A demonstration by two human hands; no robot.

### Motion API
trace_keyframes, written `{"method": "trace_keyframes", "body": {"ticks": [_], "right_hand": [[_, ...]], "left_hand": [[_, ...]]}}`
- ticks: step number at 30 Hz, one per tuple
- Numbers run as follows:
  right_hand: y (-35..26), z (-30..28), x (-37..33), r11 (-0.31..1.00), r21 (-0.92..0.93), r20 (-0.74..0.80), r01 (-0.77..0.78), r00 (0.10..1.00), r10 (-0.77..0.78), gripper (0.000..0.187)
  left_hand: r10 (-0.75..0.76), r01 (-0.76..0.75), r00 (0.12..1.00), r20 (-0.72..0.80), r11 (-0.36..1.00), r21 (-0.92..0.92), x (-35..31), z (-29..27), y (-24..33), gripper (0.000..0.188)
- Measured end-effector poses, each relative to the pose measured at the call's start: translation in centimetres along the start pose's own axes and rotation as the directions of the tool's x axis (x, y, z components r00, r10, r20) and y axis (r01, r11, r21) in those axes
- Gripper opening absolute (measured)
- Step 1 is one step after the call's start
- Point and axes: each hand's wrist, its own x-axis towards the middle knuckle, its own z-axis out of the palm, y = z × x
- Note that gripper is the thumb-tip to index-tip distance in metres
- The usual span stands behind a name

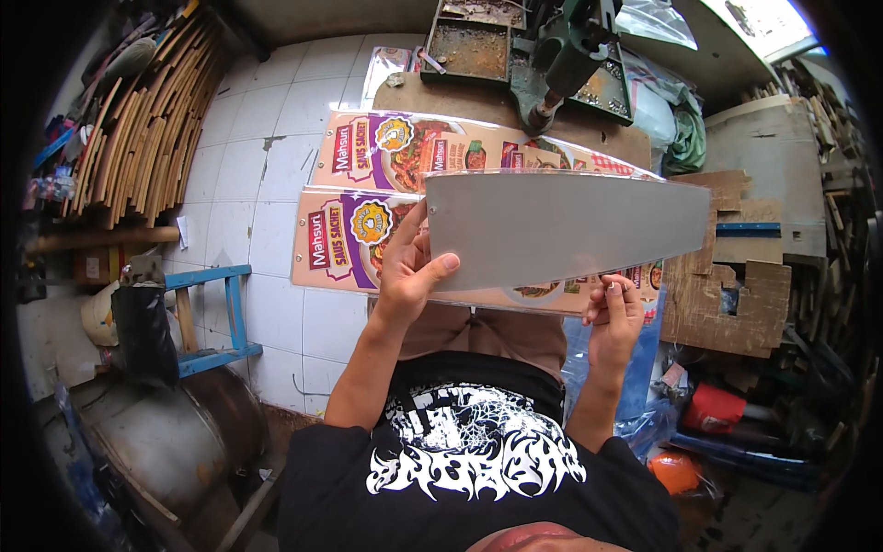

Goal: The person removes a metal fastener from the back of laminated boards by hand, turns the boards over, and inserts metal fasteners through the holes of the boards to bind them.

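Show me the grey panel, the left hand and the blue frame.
Grey panel (563,228): head view, middle of its plain face.
Left hand (406,281): head view, below the base of the thumb.
Blue frame (236,313): head view, its right-side bar.

From the person's head, one fisheye view looks steeply down at close range: black printed T-shirt (478,451) near, left hand (410,276) and right hand (614,322) midway, dark-green bench machine (572,69) far.
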Motion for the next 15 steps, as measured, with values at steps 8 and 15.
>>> {"method": "trace_keyframes", "body": {"ticks": [8, 15], "right_hand": [[-1.9, -4.9, 1.9, 0.954, 0.300, -0.313, -0.018, 0.943, 0.117, 0.020], [-3.5, -13.8, 3.3, 0.582, 0.797, -0.031, -0.159, 0.952, 0.303, 0.026]], "left_hand": [[0.196, -0.206, 0.969, 0.150, 0.977, 0.056, -2.8, -1.5, 0.0, 0.079], [0.225, -0.444, 0.830, 0.511, 0.821, 0.359, -1.6, -4.5, 6.2, 0.033]]}}
